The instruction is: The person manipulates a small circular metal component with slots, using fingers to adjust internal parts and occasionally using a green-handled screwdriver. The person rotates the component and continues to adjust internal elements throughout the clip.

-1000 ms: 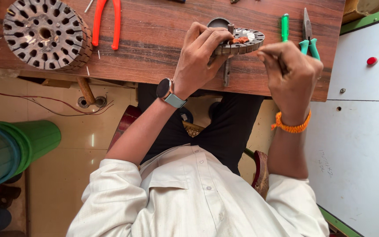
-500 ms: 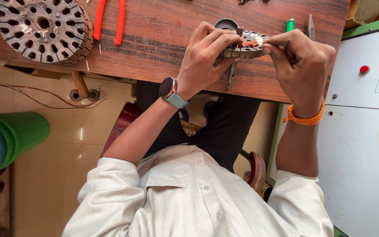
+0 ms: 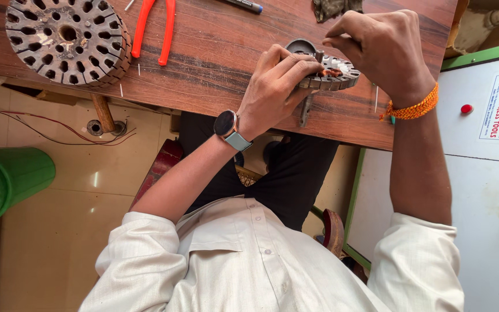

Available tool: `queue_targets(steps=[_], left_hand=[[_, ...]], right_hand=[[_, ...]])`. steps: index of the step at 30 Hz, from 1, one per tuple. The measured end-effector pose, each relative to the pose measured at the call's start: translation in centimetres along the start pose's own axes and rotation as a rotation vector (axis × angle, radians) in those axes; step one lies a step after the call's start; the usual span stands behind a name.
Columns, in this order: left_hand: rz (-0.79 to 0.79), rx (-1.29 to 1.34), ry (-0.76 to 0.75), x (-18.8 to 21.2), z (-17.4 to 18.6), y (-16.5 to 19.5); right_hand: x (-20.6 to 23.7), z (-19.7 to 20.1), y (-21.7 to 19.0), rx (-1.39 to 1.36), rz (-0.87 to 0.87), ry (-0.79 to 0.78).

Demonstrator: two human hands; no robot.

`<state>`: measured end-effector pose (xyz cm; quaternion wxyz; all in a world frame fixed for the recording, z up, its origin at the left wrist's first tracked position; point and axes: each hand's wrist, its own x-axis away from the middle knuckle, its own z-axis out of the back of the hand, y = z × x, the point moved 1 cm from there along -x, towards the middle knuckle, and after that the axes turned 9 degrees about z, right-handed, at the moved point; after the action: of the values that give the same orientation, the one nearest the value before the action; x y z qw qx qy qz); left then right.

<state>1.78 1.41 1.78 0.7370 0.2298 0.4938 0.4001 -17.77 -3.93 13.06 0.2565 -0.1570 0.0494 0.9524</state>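
The left hand point(image 3: 275, 86) is pinching the small slotted metal stator point(image 3: 333, 74) at the wooden surface's point(image 3: 215, 63) near edge while the right hand point(image 3: 379, 46) is pinching fine wire over its copper winding point(image 3: 331, 73), apparently mid-winding, with steady threading into a slot likely needed next.

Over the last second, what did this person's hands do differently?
The right hand rose from beside the small slotted ring to above it, fingers pinched. The left hand kept gripping the ring. The large slotted disc and red pliers stayed put.
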Motion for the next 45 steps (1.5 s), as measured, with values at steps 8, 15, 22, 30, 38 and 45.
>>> queue_targets(steps=[8,15,22,30,38,45], left_hand=[[0.075,0.065,-0.09,-0.1,0.3,-0.1],[0.299,0.554,-0.331,-2.6,0.5,-0.7],[0.619,1.028,-0.398,-3.5,-0.7,-0.6],[0.316,0.879,-0.442,-3.8,-0.1,-3.4],[0.269,0.773,-0.49,-4.3,-0.3,-4.2],[0.186,0.75,-0.498,-4.3,-0.5,-4.4]], right_hand=[[0.6,-3.1,2.3,0.044,0.121,0.019],[1.3,-4.2,3.4,0.08,0.03,-0.035],[0.6,-2.4,2.2,-0.055,0.003,0.169],[3.4,2.5,-3.6,-0.292,-0.471,0.137],[6.3,0.7,-9.6,-0.412,-0.67,0.265],[7.2,-2.2,-12.1,-0.414,-0.779,0.382]])
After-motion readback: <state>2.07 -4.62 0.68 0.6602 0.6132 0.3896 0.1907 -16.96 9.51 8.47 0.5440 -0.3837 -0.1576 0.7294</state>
